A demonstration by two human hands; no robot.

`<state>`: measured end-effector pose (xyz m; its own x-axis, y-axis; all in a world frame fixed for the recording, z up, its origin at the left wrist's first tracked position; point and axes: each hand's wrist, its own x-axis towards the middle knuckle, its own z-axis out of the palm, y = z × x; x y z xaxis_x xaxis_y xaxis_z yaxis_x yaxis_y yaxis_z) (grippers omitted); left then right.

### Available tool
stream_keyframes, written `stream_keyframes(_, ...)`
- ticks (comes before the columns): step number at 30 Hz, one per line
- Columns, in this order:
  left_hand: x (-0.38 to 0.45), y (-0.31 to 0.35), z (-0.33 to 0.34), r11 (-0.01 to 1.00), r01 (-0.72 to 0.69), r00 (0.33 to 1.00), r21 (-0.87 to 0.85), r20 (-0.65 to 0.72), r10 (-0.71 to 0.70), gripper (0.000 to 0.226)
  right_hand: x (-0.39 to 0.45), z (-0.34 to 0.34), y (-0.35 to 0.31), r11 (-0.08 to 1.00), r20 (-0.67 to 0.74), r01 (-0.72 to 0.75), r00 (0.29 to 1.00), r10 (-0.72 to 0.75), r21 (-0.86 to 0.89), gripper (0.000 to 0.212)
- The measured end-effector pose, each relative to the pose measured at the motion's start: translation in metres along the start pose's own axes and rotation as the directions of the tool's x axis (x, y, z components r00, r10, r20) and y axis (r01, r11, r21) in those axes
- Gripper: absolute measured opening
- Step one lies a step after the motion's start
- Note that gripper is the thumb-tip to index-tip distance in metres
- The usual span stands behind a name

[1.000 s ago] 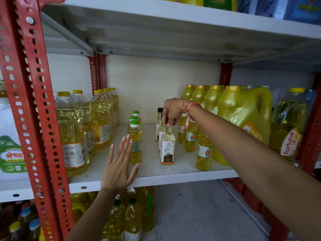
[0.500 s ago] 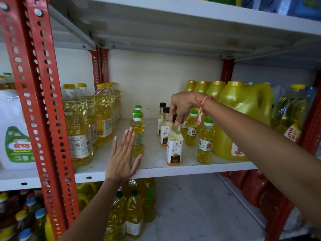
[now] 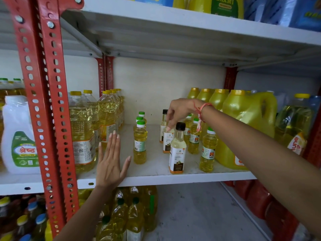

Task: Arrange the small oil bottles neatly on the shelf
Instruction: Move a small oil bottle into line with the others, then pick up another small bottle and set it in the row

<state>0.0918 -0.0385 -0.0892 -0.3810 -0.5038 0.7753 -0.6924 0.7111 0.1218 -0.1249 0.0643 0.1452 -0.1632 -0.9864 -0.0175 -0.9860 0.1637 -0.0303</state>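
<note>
Small oil bottles stand on the middle shelf (image 3: pixel 156 177), in the gap between the large clear bottles at left and the yellow jugs at right.

Count as I read it:
- Coconut-oil bottles with black caps: three in a file running front to back. Front bottle (image 3: pixel 178 150) stands upright near the shelf edge; second bottle (image 3: pixel 168 140) just behind it; third (image 3: pixel 163 125) at the rear.
- Green-capped yellow bottles, left file: three, front one (image 3: pixel 140 142) nearest me, two behind it mostly hidden apart from their caps.
- Green-capped bottles, right group: I make out three; front one (image 3: pixel 208 150) sits forward, the others (image 3: pixel 193 136) further back, partly behind the wrist. There may be more hidden.

Right hand (image 3: pixel 179 110) reaches over the black-capped file, fingers curled down around the top of the second bottle. Its cap is hidden, so I judge a light pinch on the neck but cannot confirm it.

Left hand (image 3: pixel 110 160) is flat, fingers extended, holding nothing, at the shelf front just left of the green-capped file, not touching a bottle.

Progress, my judgement: well along. Left file and black-capped file look straight. Right group appears staggered and loosely spaced; that likely remains to be tidied.
</note>
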Motion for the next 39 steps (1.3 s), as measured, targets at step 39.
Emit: stream_keyframes(39, -0.006, 0.001, 0.0, 0.998, -0.047, 0.997, -0.042, -0.067, 0.044, 0.067, 0.04, 0.016, -0.09, 0.972, 0.01, 0.235, 0.972, -0.235, 0.0, 0.036)
